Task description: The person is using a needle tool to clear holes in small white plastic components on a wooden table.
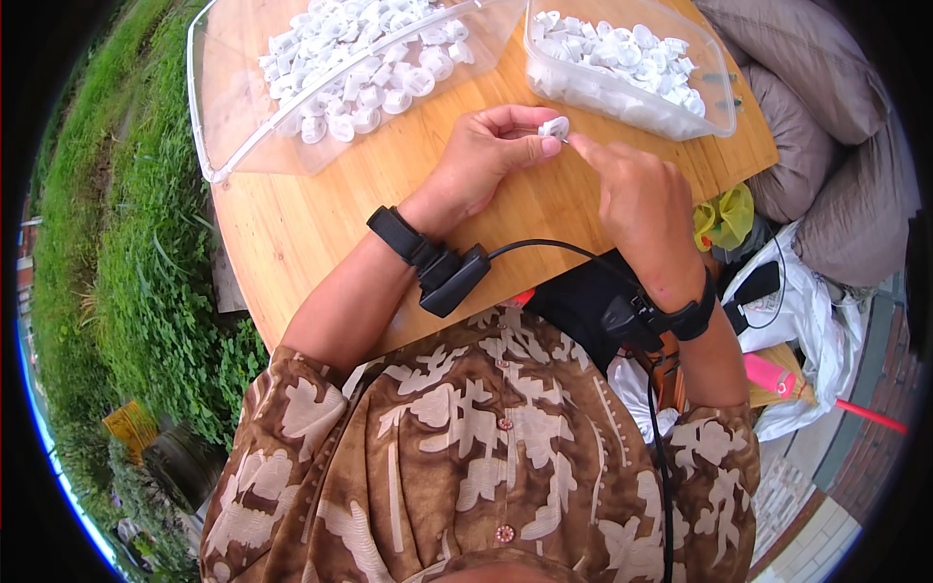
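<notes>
Small white plastic piece (554,127) pinched between two hands above a wooden table (321,214).

The piece is tiny, white and rounded; it is too small to tell its long axis or which way it points. It sits over the far middle of the table, just near the right tub. The left hand (486,155) curls around it, thumb and forefinger clamped on it, wrist bent inward. The right hand (637,199) reaches from the right, its fingertips (580,144) closed against the piece's right side, knuckles up. Both wrists wear black bands with a cabled device (452,277). Far left lies a clear tray (219,117) of similar white pieces; far right stands a clear tub (719,97) holding more.
</notes>
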{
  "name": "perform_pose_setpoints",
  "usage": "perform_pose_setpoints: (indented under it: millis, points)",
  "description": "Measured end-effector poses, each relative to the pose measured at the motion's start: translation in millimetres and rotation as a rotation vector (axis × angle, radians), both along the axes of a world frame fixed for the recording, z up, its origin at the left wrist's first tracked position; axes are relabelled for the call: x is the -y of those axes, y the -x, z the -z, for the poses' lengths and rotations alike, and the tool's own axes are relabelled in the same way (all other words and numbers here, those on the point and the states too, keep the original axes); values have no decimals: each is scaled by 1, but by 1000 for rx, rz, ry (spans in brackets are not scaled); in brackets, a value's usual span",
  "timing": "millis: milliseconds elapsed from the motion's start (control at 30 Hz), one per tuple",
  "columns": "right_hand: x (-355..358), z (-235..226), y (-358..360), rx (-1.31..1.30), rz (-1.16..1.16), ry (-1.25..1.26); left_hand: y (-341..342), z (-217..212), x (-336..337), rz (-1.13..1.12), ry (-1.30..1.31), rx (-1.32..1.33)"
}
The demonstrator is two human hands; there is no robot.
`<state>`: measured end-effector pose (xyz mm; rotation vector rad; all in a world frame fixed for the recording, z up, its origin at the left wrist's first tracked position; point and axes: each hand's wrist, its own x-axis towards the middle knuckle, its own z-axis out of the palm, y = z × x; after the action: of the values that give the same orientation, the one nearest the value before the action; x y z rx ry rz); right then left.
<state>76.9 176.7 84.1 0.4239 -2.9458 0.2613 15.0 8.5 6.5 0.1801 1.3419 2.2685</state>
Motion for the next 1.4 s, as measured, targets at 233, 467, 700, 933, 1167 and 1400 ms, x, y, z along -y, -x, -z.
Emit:
perform_pose_setpoints:
  millis: [233, 467, 700, 933, 1167, 1400]
  points:
    - [-13, 2, 9, 52, -84, 256, 4, 4, 3, 30, -54, 13]
    - [-20, -3, -4, 215, 26, 568, 5, 3, 6, 100, -190, 96]
    - [-16, -5, -9, 256, 63, 615, 3, 2, 4, 101, -223, 61]
    - [-13, -4, -7, 306, 96, 600, 3, -1, 2, 71, -169, -9]
    - [-9, -6, -4, 276, 67, 555, 3, 1, 2, 56, -123, -75]
    - [-15, -8, -4, 293, 97, 582, 1, -3, 2, 101, -202, 68]
